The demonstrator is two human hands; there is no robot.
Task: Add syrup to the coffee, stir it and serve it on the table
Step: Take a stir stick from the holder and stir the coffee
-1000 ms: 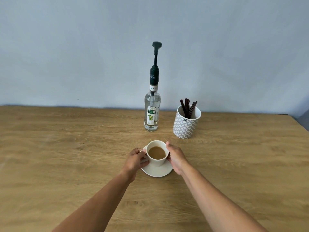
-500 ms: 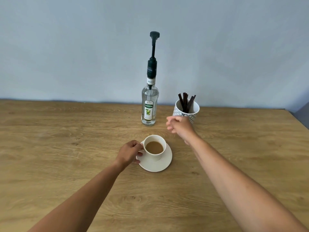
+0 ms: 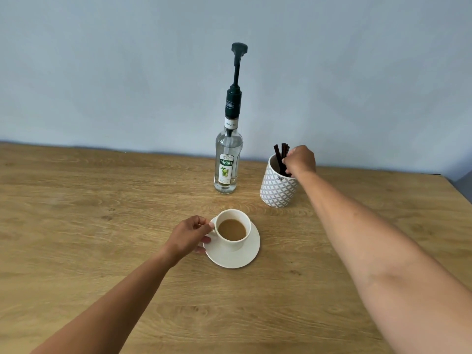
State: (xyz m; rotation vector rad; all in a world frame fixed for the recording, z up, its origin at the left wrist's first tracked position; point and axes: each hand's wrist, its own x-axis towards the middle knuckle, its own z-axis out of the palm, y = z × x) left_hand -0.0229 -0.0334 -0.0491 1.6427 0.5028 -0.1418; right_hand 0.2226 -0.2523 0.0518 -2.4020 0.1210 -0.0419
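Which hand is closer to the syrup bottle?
Right. The right hand is at the patterned cup of stir sticks, just beside the syrup bottle. The left hand is farther forward, holding the coffee cup.

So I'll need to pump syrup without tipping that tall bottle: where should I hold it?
Grip the syrup bottle around its wide glass body, coming from its left, since the patterned cup stands close on its right. The tall pump makes it top-heavy, so holding low probably steadies it best.
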